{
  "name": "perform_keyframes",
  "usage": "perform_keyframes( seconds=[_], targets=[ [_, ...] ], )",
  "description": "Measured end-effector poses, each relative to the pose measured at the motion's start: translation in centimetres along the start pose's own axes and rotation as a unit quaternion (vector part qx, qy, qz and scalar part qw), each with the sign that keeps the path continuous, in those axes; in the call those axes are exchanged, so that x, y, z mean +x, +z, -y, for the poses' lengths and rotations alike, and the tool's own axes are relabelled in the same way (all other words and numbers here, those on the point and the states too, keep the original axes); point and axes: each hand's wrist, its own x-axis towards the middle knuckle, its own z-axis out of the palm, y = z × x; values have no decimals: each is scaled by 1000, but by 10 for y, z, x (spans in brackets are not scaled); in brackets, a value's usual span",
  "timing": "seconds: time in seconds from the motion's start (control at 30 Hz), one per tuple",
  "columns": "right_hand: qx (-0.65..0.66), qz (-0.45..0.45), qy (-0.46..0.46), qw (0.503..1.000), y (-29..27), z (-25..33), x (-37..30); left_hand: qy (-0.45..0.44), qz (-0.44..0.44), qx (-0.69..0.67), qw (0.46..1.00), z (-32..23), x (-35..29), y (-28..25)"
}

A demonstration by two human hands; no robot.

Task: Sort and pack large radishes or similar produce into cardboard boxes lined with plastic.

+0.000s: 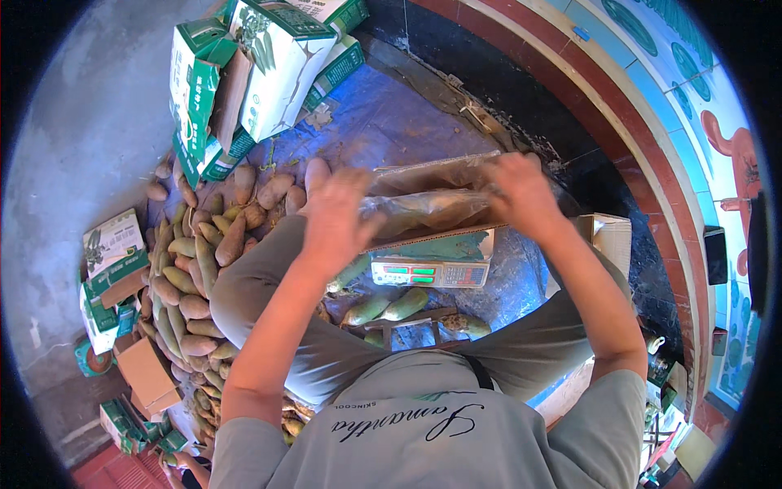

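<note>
An open cardboard box (415, 240) with a clear plastic liner (440, 202) rests on a digital scale (428, 275) between my knees. The liner covers something greenish that I cannot make out. My left hand (336, 216) is over the box's left end, blurred, its thumb spread away from the fingers and nothing seen in it. At the box's right end is my right hand (521, 191), by the liner's edge. Motion smears its fingers, so its grip does not show. Two green oblong vegetables (387, 307) lie just in front of the scale.
A large heap of oblong green and brown vegetables (195, 293) covers the floor on my left. Green-and-white cartons (281, 69) are stacked at the far left, with another carton (114, 253) beside the heap. A low black-tiled wall (472, 61) curves around the right.
</note>
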Motion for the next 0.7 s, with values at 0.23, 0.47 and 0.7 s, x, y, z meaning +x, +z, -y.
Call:
perform_keyframes(
  seconds=[0.23, 0.47, 0.7],
  targets=[
    [-18, 136, -58, 989, 11, 7, -45, 12, 233, -41, 971, 4, -34, 12],
    [-54, 191, -54, 979, 24, 13, -83, 95, 177, 23, 979, -10, -66, 12],
    [-52, 264, -6, 963, 28, 25, -78, 93, 251, 134, 954, -21, -79, 19]
  ],
)
